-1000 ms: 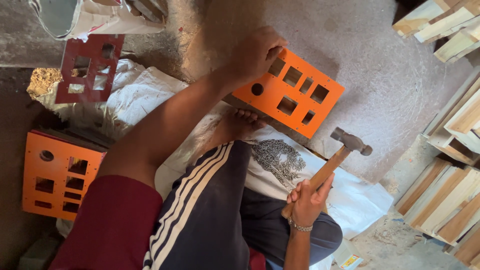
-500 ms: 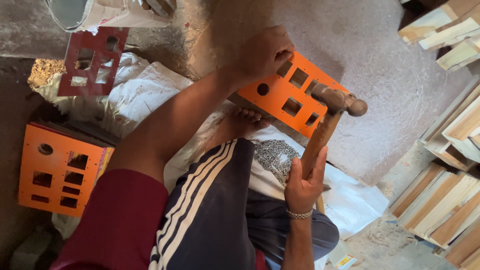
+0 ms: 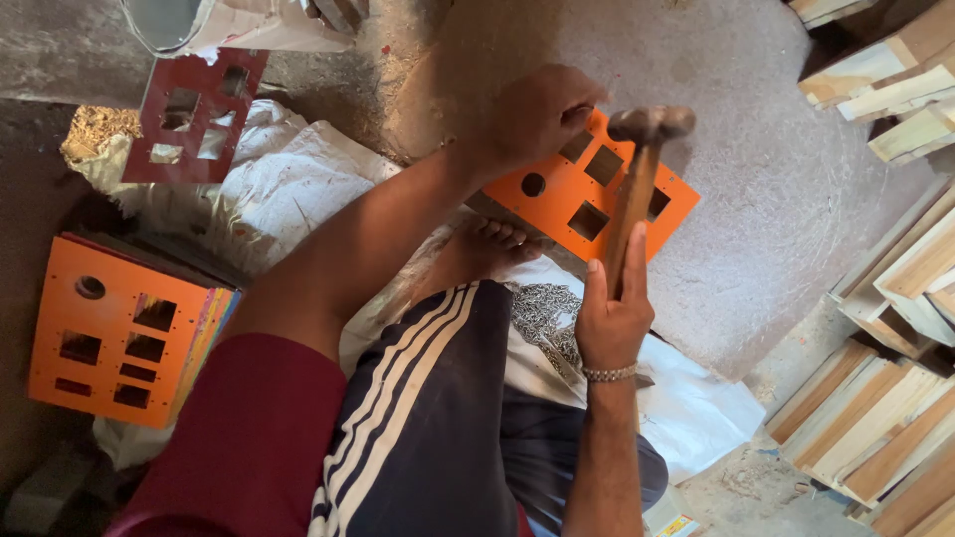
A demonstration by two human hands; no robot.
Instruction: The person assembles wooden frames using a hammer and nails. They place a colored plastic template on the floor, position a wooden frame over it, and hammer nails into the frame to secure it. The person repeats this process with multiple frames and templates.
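We note the right hand (image 3: 614, 316) wrapped round a wooden hammer (image 3: 637, 189), its head raised over the orange panel (image 3: 597, 189) on the stone slab (image 3: 766, 179), left hand (image 3: 537, 114) fingers pinched together at that panel's upper edge, what they pinch too small to tell, stack of orange panels (image 3: 124, 328) well apart at left.

A stack of orange cut-out panels (image 3: 129, 333) lies at lower left beside crumpled white sacking (image 3: 269, 204), with a dark red cut-out panel (image 3: 194, 114) above it near a patch of sawdust (image 3: 95, 129). Pale wooden frames (image 3: 885, 398) are piled along the right edge, on the grey concrete floor (image 3: 776, 149).
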